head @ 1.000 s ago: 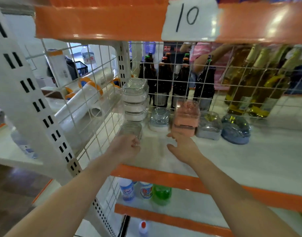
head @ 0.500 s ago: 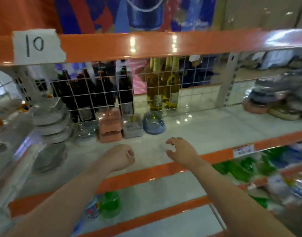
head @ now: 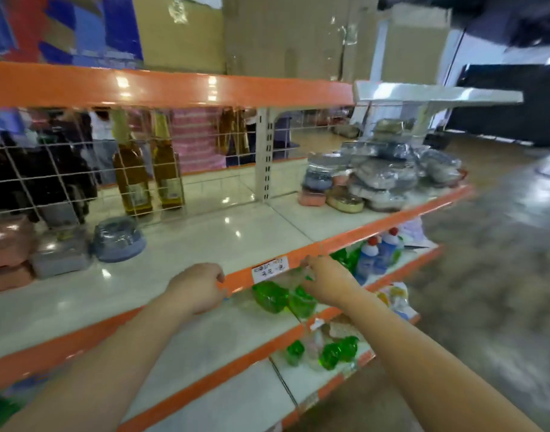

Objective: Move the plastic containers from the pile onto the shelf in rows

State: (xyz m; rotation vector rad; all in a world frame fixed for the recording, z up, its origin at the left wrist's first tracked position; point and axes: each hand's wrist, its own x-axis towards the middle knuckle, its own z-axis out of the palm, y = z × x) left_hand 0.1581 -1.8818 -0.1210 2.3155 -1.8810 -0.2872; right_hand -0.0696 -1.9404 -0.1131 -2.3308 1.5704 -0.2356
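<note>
step: between placements, both hands empty, view blurred; judged next is a reach to the pile for another container
left hand [head: 202, 286]: lower centre of frame, at the orange shelf lip, fingers loosely curled, holds nothing
right hand [head: 325, 280]: just right of the price tag [head: 270, 269], in front of the lip, fingers loosely bent, nothing between them as far as blur allows
pile [head: 382, 169]: right of centre, on the same shelf past the white upright [head: 264, 154]; wrapped containers heaped on each other, grey, pink, yellowish ones at the base
row [head: 58, 247]: left edge of frame, against the wire grid [head: 49, 173]; pink stack, grey box, blue round tub [head: 117, 238] side by side, the tub rightmost
shelf [head: 205, 232]: bare white board between the tub and the upright, room for more
how to do it: take from the top of the pile, not the base, so the heap doesn't slide off the lip; the wrap looks slick, so grip the body with fingers round it, not the film
placing: set the next one just right of the blue tub, back against the grid, in line with the others
risk: pulling a low piece could topple the heap to the floor
below: green bottles [head: 270, 296] and blue bottles [head: 376, 254] on the lower shelf, not part of task
behind grid: oil bottles [head: 149, 179]
</note>
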